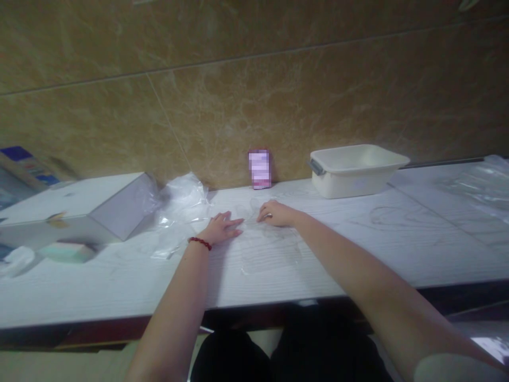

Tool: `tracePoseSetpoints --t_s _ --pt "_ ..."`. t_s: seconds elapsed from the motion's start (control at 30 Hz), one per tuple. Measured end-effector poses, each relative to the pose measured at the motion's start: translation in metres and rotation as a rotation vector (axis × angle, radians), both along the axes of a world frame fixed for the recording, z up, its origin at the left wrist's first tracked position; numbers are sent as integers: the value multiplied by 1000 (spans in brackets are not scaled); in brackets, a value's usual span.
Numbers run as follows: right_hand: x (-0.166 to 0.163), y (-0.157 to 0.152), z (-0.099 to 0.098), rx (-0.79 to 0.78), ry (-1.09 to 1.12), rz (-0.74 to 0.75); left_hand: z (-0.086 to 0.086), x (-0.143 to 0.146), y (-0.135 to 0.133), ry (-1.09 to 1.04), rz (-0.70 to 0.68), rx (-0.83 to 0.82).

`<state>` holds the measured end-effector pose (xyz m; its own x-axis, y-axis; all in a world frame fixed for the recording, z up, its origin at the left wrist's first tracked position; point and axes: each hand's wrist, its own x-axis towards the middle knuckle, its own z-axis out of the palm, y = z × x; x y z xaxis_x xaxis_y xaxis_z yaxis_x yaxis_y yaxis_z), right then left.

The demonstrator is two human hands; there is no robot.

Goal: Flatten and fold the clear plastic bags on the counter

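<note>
A clear, thin plastic bag [270, 254] lies flat on the white wood-grain table [127, 289] in front of me. My left hand [222, 228], with a red bead bracelet at the wrist, rests at its left edge. The fingers there are stretched out and apart. On the bag's upper part, my right hand [276, 214] has its fingers bent and pressed together on the film. Just left of my left hand sits a crumpled heap of clear plastic bags [181, 204].
Against the tiled wall leans a phone [260, 170]. A cream plastic basin [353, 180] with a grey handle stands right of it. To the left are a white box [79, 207] and a pale green block [68, 252]. More clear plastic [487, 183] lies far right.
</note>
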<state>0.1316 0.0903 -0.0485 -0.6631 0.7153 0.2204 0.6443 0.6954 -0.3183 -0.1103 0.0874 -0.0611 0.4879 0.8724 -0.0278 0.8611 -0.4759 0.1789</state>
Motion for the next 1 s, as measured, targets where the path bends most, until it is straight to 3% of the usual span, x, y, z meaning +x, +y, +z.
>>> tracePoseSetpoints --t_s 0.2,1.0 --pt "-4 -4 1 47 53 -134 2 2 -1 -5 13 22" --pt "-8 6 -9 39 33 -154 4 1 -1 74 54 -53"
